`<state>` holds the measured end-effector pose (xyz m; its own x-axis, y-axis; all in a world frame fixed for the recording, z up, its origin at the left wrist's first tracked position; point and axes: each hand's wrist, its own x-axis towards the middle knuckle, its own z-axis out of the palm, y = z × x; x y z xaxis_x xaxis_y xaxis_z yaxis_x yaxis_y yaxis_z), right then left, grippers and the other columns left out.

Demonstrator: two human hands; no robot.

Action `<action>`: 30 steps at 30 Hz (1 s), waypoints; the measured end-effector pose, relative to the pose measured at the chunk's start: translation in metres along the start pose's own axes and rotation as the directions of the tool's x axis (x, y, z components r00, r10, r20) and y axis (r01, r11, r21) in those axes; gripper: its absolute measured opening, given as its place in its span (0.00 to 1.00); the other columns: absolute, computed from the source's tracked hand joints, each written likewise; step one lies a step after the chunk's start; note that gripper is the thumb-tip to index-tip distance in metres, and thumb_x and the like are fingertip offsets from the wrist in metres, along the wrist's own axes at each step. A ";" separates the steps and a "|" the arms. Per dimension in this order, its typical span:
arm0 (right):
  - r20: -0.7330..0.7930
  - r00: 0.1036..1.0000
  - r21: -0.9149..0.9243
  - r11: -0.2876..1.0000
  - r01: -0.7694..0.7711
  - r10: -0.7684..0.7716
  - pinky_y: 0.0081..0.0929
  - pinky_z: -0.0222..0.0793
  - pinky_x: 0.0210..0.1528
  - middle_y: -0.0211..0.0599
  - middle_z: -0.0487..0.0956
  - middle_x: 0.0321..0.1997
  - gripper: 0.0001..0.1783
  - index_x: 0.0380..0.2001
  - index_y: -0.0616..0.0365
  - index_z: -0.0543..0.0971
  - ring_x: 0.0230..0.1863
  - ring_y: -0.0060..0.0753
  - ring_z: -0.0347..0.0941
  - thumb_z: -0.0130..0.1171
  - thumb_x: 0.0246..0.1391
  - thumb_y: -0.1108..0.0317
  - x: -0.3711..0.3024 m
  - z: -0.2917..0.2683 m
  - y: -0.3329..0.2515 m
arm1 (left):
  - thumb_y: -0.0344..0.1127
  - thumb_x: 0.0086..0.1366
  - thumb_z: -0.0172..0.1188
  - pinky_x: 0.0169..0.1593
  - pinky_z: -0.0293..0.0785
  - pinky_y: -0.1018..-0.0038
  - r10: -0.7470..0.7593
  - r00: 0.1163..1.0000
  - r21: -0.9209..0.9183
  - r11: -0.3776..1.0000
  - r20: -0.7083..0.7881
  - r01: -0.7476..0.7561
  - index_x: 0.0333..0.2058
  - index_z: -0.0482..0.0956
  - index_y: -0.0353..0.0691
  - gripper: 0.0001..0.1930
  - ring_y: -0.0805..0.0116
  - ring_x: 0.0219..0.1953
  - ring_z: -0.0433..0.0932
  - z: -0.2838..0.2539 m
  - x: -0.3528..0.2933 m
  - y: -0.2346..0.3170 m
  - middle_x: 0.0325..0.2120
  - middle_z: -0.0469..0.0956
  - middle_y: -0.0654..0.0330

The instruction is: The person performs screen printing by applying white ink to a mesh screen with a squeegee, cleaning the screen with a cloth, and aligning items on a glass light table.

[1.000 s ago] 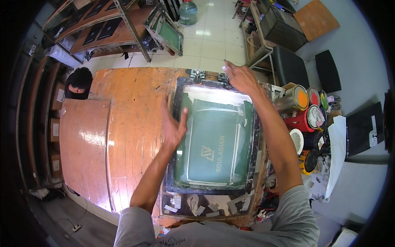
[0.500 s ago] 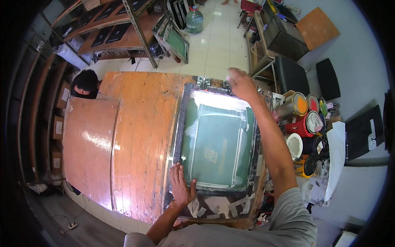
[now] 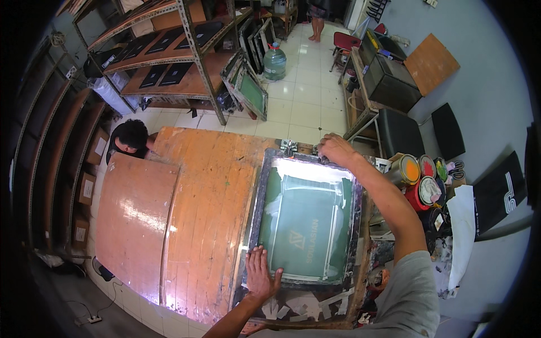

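Note:
A silk-screen frame (image 3: 356, 225) with green mesh and a dark, stained border lies on the wooden table. My left hand (image 3: 261, 274) rests flat over its near left corner, fingers spread. At the far edge, my right hand (image 3: 335, 150) is curled around the right hinge clamp (image 3: 322, 159), which it mostly covers. The left hinge clamp (image 3: 289, 147) sits beside it, gripping the frame's far side. White tape and pale smears border the mesh, with a faint printed design inside. Scraps of tape (image 3: 304, 306) are stuck on the dark surface below the frame.
Paint cans (image 3: 407, 169) crowd the right side, with scissors (image 3: 457, 169) behind them. A brown board (image 3: 135, 219) covers the table's left part, where another person (image 3: 129, 137) crouches. Shelving (image 3: 211, 84) and a water bottle (image 3: 275, 62) stand beyond. Someone's bare legs (image 3: 317, 28) show farther back.
My right hand has come down from above the frame's far edge onto the right clamp. The view has tilted up, bringing more of the room in. My left hand stays on the frame.

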<state>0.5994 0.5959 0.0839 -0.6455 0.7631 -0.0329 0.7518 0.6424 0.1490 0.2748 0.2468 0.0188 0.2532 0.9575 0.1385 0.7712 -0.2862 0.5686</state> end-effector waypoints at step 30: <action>0.039 0.960 -0.015 0.960 0.278 -0.278 0.36 0.71 0.59 0.35 0.79 0.45 0.16 0.45 0.58 0.79 0.55 0.40 0.72 0.56 0.52 0.71 0.075 -0.001 -0.033 | 0.52 0.65 0.61 0.71 0.41 0.37 -0.014 0.997 0.008 1.000 0.069 0.013 0.65 0.56 0.26 0.41 0.40 0.70 0.55 0.002 -0.005 -0.001 0.66 0.59 0.38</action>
<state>0.5258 0.6320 0.0771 -0.8230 0.5569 -0.1116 0.5403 0.8282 0.1486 0.2738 0.2426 0.0159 0.2823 0.9565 0.0740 0.7794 -0.2737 0.5636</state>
